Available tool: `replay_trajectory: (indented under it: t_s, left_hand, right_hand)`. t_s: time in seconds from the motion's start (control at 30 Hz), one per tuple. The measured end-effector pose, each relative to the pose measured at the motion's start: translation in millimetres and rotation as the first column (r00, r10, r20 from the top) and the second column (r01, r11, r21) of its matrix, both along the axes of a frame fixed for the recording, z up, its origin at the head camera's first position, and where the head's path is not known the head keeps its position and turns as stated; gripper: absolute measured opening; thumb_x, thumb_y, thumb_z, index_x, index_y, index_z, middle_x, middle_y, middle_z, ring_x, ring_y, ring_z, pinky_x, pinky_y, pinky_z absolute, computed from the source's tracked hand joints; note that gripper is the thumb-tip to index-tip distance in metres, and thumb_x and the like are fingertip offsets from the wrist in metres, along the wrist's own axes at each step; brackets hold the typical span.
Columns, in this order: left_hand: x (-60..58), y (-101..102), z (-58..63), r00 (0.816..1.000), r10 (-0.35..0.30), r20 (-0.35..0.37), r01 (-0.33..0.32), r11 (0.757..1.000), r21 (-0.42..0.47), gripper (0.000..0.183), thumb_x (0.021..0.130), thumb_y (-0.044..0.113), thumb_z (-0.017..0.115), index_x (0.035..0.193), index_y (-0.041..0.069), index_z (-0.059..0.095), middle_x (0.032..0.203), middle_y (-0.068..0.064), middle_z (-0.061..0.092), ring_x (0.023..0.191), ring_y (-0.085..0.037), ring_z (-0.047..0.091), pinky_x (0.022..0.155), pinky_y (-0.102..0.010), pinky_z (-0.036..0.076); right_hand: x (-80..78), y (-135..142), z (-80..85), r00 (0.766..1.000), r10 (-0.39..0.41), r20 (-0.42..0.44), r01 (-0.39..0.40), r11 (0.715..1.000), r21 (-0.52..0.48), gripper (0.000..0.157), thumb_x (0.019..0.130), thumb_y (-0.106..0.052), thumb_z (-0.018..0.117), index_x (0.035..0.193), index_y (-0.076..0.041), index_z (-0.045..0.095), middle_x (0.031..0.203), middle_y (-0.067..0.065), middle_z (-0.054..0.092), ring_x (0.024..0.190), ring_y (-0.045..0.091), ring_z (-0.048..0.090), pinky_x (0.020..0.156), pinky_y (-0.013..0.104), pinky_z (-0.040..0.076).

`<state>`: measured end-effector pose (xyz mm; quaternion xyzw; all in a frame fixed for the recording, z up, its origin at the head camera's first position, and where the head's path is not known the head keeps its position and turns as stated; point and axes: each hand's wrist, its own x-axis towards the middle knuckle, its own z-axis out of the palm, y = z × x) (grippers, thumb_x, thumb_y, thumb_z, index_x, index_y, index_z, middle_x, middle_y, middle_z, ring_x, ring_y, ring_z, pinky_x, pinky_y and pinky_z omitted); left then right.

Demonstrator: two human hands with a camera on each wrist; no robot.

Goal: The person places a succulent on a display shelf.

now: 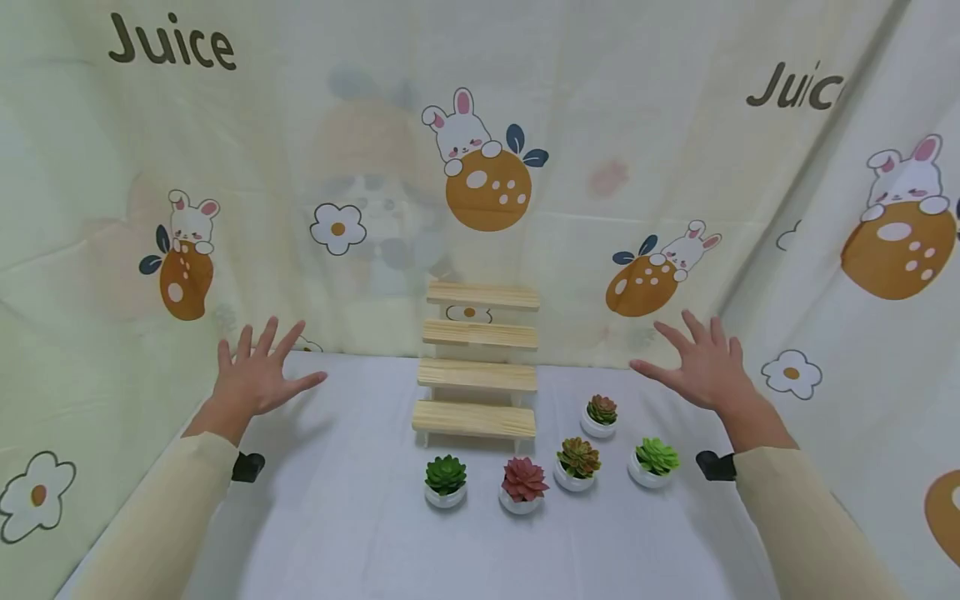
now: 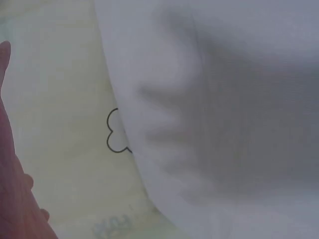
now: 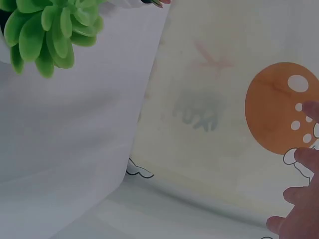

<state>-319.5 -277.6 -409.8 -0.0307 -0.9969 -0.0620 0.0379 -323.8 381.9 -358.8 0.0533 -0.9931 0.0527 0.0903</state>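
Note:
In the head view my left hand (image 1: 255, 377) is held over the left side of the table, fingers spread and holding nothing. On the other side my right hand (image 1: 703, 367) is spread the same way, nearest to a light green succulent (image 1: 654, 460) in a white pot. Left of that plant stand a brown-green succulent (image 1: 577, 461), a red succulent (image 1: 522, 483) and a dark green one (image 1: 446, 478); a reddish-brown succulent (image 1: 601, 413) sits farther back. Behind them rises a stepped wooden rack (image 1: 477, 375) with bare shelves. The light green plant also fills the right wrist view's top left corner.
White cloth covers the table (image 1: 352, 517). A cream curtain (image 1: 285, 150) with rabbit and fruit prints hangs along the back and sides, close behind the rack. Black wrist straps (image 1: 247, 467) show at both sleeves.

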Motion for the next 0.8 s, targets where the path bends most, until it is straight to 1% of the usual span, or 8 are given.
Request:
replay_trajectory:
  t_s: [0.1, 0.23, 0.4, 0.5, 0.6, 0.7, 0.8]
  left_hand:
    - [1.9, 0.0, -4.5, 1.0, -0.007, -0.006, 0.006, 1.0, -0.006, 0.108, 0.085, 0.088, 0.042, 0.166, 0.025, 0.007, 0.169, -0.027, 0.0, 0.149, -0.063, 0.0, 0.116, -0.083, -0.008]
    - [4.4, 0.0, -11.2, 1.0, -0.011, -0.018, 0.011, 1.0, -0.003, 0.108, 0.085, 0.088, 0.042, 0.166, 0.025, 0.007, 0.17, -0.026, 0.0, 0.15, -0.062, 0.0, 0.117, -0.082, -0.009]
    - [10.3, -1.0, -22.7, 0.999, -0.001, -0.035, 0.001, 1.0, 0.005, 0.107, 0.086, 0.087, 0.043, 0.166, 0.025, 0.008, 0.17, -0.025, 0.002, 0.15, -0.061, 0.002, 0.117, -0.082, -0.008]
    - [14.5, 1.2, -31.1, 0.999, -0.005, -0.044, 0.006, 1.0, 0.028, 0.107, 0.086, 0.088, 0.041, 0.166, 0.025, 0.006, 0.17, -0.024, 0.002, 0.15, -0.061, 0.003, 0.117, -0.082, -0.007]
    - [18.1, 5.8, -39.1, 0.998, -0.011, -0.066, 0.015, 0.998, 0.06, 0.105, 0.088, 0.086, 0.041, 0.166, 0.026, 0.006, 0.171, -0.023, 0.004, 0.15, -0.06, 0.005, 0.117, -0.082, -0.003]
    - [21.9, 11.2, -46.2, 0.995, 0.001, -0.099, 0.009, 0.995, 0.1, 0.102, 0.09, 0.083, 0.043, 0.166, 0.026, 0.007, 0.17, -0.023, 0.008, 0.15, -0.058, 0.009, 0.117, -0.082, 0.003]
    - [24.8, 17.1, -51.8, 0.993, 0.016, -0.12, 0.002, 0.989, 0.146, 0.099, 0.092, 0.08, 0.044, 0.166, 0.024, 0.009, 0.17, -0.024, 0.011, 0.15, -0.057, 0.011, 0.117, -0.082, 0.006]
  right_hand:
    - [2.6, -1.1, -4.3, 1.0, 0.005, -0.023, -0.005, 1.0, 0.003, 0.099, 0.087, -0.081, 0.051, 0.16, -0.016, 0.035, 0.167, 0.03, 0.01, 0.148, 0.065, 0.001, 0.111, 0.088, 0.005]
    - [7.4, -2.6, -14.1, 0.999, 0.006, -0.054, -0.007, 1.0, -0.015, 0.096, 0.088, -0.079, 0.052, 0.159, -0.016, 0.036, 0.167, 0.03, 0.012, 0.148, 0.064, 0.005, 0.11, 0.088, 0.01]
    - [21.1, -6.8, -32.6, 0.999, 0.021, -0.043, -0.024, 0.998, -0.057, 0.093, 0.09, -0.076, 0.053, 0.159, -0.016, 0.035, 0.167, 0.031, 0.009, 0.148, 0.065, 0.005, 0.109, 0.089, 0.012]
    - [32.1, -8.4, -43.6, 0.997, 0.043, -0.058, -0.048, 0.994, -0.099, 0.09, 0.091, -0.072, 0.056, 0.159, -0.015, 0.037, 0.167, 0.03, 0.011, 0.149, 0.062, 0.008, 0.108, 0.089, 0.014]
    - [41.4, -8.7, -53.7, 0.994, 0.08, -0.075, -0.091, 0.983, -0.157, 0.085, 0.094, -0.064, 0.06, 0.159, -0.016, 0.036, 0.168, 0.028, 0.012, 0.152, 0.058, 0.006, 0.108, 0.089, 0.015]
    - [48.0, -10.6, -62.2, 0.989, 0.116, -0.09, -0.133, 0.969, -0.207, 0.082, 0.095, -0.059, 0.062, 0.161, -0.019, 0.033, 0.169, 0.025, 0.012, 0.154, 0.055, 0.004, 0.107, 0.089, 0.015]
    - [53.9, -14.2, -68.3, 0.989, 0.122, -0.086, -0.14, 0.957, -0.253, 0.081, 0.095, -0.056, 0.063, 0.162, -0.021, 0.032, 0.17, 0.023, 0.01, 0.155, 0.054, 0.003, 0.107, 0.09, 0.014]
